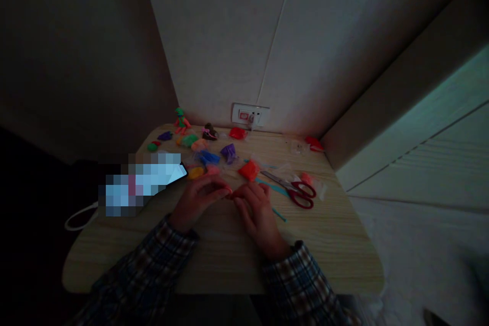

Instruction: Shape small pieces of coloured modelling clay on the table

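Observation:
Over the middle of the table, my left hand (202,197) and my right hand (257,211) meet at the fingertips. Both are pinched on a small reddish piece of modelling clay (229,194), mostly hidden by the fingers. Just beyond my right hand lies a red clay packet (249,170). Scissors with red handles (292,189) rest to the right, partly over a light blue strip (273,186). A thin teal stick (279,214) pokes out beside my right hand. Yellow clay (196,172) and pink clay (212,170) sit close beyond my left hand.
A lit phone (178,174), mostly blurred out, stands at the left with a white cable (82,214). Blue (208,157) and purple clay packets (229,153) lie farther back. A green-and-orange clay figure (181,121) stands at the far left corner. Behind is a wall socket (250,114).

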The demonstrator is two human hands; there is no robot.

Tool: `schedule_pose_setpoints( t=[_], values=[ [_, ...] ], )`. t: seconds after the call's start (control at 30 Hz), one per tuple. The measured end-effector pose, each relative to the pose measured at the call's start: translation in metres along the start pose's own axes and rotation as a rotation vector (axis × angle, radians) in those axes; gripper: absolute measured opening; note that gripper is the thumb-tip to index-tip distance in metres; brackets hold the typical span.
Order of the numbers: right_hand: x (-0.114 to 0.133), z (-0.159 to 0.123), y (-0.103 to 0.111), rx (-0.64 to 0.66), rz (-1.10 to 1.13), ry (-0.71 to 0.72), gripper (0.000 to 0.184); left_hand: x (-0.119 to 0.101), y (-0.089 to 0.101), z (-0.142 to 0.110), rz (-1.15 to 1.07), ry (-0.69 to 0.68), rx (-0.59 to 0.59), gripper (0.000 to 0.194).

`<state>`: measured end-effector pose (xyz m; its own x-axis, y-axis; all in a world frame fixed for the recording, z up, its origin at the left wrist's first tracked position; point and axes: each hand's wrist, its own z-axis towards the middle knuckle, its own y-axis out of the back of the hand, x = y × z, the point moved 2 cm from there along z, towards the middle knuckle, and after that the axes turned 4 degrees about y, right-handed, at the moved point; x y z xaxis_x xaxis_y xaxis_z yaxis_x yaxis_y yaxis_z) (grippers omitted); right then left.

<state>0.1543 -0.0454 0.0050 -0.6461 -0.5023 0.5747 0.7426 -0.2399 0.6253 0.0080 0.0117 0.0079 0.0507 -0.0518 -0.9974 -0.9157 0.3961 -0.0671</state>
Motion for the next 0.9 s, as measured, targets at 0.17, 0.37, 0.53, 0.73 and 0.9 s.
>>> schedule_pose_setpoints(
  t=[0.17, 0.37, 0.53, 0.73, 0.9],
  values=[
    [0.0023, -0.0012, 0.0013, 0.009, 0.003, 0.060, 0.020, 0.0041, 0.0025, -0.0008, 0.054, 0.038, 0.099, 0.012],
    [0.0028, -0.0032, -0.0014, 0.035, -0.009, 0.118, 0.023, 0.0032, 0.0023, -0.0028, 0.037, 0.063, 0.114, 0.014],
    [0.0031, -0.0030, -0.0001, 0.036, 0.005, 0.125, 0.024, 0.0024, 0.0019, -0.0039, 0.066, 0.053, 0.117, 0.013],
    [0.0039, -0.0033, -0.0013, 0.039, 0.020, 0.147, 0.023, 0.0003, 0.0018, -0.0055, 0.065, 0.022, 0.137, 0.010],
    [0.0033, -0.0029, -0.0007, 0.001, 0.006, 0.136, 0.022, 0.0026, 0.0016, -0.0035, 0.040, 0.053, 0.117, 0.009]
  ],
)
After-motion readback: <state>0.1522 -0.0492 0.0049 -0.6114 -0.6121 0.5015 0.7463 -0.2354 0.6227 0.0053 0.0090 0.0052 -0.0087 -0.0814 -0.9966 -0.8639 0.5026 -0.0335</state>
